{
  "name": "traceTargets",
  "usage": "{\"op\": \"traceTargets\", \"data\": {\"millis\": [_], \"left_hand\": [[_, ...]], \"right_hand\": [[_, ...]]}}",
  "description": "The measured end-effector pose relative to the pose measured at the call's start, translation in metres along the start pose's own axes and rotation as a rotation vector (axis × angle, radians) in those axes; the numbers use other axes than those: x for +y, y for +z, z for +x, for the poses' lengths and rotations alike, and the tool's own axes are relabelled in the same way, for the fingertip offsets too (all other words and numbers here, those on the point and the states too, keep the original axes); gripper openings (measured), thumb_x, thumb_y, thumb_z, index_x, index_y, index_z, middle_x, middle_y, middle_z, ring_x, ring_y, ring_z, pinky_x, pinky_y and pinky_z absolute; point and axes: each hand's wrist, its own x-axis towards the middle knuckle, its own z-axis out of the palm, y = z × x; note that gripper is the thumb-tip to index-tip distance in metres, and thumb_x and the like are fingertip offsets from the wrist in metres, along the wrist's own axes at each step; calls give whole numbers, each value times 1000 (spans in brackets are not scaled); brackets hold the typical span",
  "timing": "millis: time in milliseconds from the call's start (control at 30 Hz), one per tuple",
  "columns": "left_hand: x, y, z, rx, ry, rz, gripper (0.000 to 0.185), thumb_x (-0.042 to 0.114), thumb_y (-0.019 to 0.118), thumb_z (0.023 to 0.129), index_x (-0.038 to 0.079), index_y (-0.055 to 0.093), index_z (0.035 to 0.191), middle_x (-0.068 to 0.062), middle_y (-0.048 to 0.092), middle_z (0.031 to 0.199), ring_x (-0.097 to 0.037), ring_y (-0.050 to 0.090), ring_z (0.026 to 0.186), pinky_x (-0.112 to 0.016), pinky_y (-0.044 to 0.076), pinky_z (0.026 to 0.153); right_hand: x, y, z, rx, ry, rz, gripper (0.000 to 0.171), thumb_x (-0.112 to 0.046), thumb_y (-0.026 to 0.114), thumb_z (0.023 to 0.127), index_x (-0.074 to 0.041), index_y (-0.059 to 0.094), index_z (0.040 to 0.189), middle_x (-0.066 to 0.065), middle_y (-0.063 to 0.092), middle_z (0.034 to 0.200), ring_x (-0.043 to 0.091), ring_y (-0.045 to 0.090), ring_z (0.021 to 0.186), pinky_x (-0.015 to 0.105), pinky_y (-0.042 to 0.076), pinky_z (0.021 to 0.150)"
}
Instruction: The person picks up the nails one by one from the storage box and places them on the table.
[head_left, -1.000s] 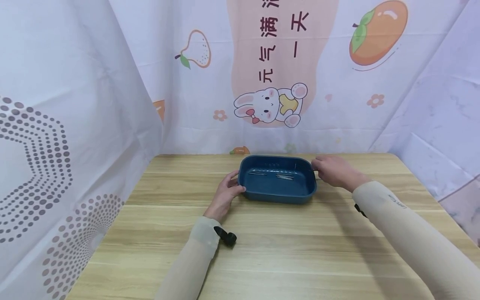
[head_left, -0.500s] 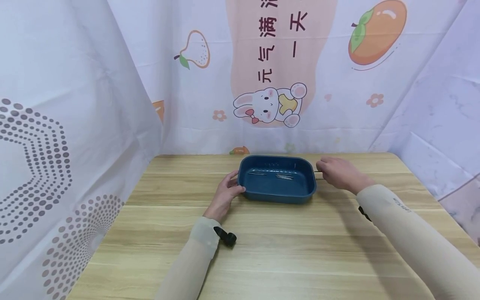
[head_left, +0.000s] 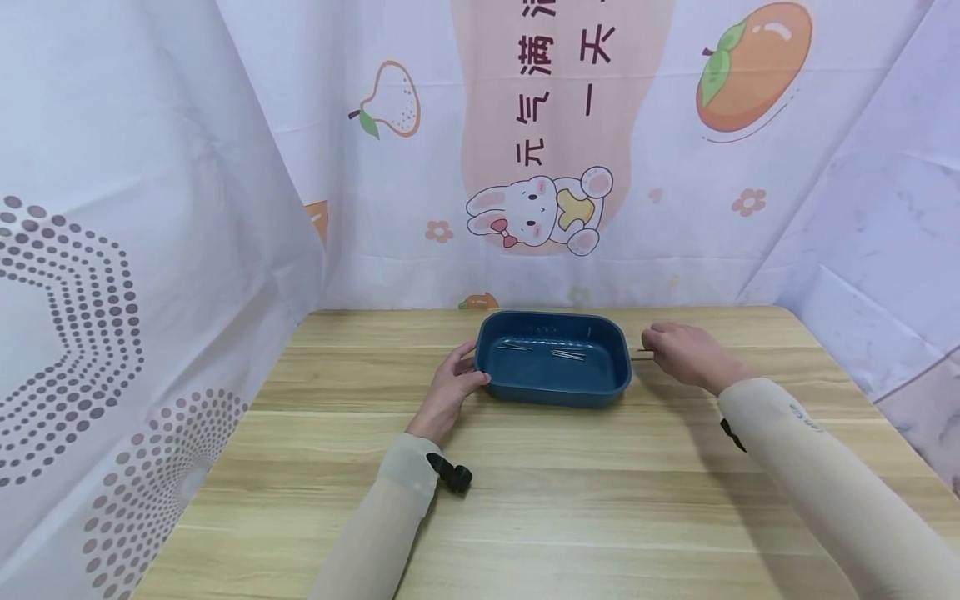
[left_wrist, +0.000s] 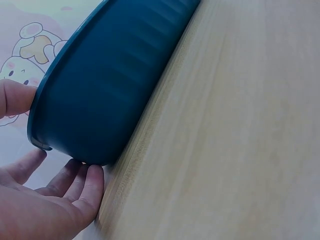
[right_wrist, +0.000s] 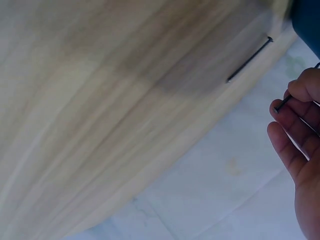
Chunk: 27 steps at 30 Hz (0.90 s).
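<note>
Blue tray: dark blue plastic tray (head_left: 553, 392) sits flat on the wooden worktop (head_left: 570, 500), towards the far edge, between my two hands.
Left hand: my left hand (head_left: 452, 390) holds the tray's left end, thumb on the rim and fingers curled under the side wall; the left wrist view shows the fingertips (left_wrist: 92, 176) touching the tray's (left_wrist: 105, 95) lower edge where it meets the worktop (left_wrist: 240, 130).
Right hand: my right hand (head_left: 684, 354) is just to the right of the tray, apart from it, fingers curled, pinching a thin dark nail (head_left: 640, 352) whose tip sticks out towards the tray.
Right wrist view: the nail (right_wrist: 283, 103) lies across my curled fingers (right_wrist: 287, 125), held down by the thumb; a second nail (right_wrist: 249, 59) lies loose on the worktop (right_wrist: 115, 115) near its edge.
Inside the tray: a few thin nails (head_left: 568, 354) lie on the bottom, one (head_left: 514, 347) to the left of them and apart.
Sleeves: both forearms wear pale beige sleeves (head_left: 832, 483), with a small black camera (head_left: 452, 474) strapped at the left wrist.
Backdrop: white printed cloth (head_left: 540, 208) with a rabbit, a pear and an orange fruit hangs behind the worktop; a dotted cloth (head_left: 67, 317) hangs on the left.
</note>
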Motion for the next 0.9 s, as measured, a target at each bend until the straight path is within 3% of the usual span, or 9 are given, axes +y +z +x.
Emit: {"op": "traceTargets", "data": {"millis": [167,267,533,900], "left_hand": [[4,-1,-1,-33,-13,-5,75,-2,65,80,11,35,147,-24,41,142,-36,44,126,-37,42,94],[15,1,-10,-42,-11,5,74,-3,64,80,7,34,147,-26,39,142,-38,43,126,-36,43,94],[1,0,-2,27,-1,5,70,1,67,77,16,45,142,-17,49,134,-30,51,116,-38,43,94],[1,1,-3,11,11,-3,70,1,67,78,14,44,142,-19,48,135,-32,49,119,-38,45,94]], "right_hand": [[4,10,-2,-44,8,-6,18,8,59,76,-9,60,81,-2,53,74,17,54,65,38,47,58],[4,14,-3,-73,2,-14,17,7,61,78,-10,60,79,-3,52,73,17,53,64,38,46,58],[0,23,-4,-94,11,-25,17,5,62,82,-11,59,77,-2,52,72,19,53,66,40,47,60],[-1,27,-5,-93,2,-33,20,9,62,78,-11,61,77,-2,52,73,20,55,67,41,48,62]]}}
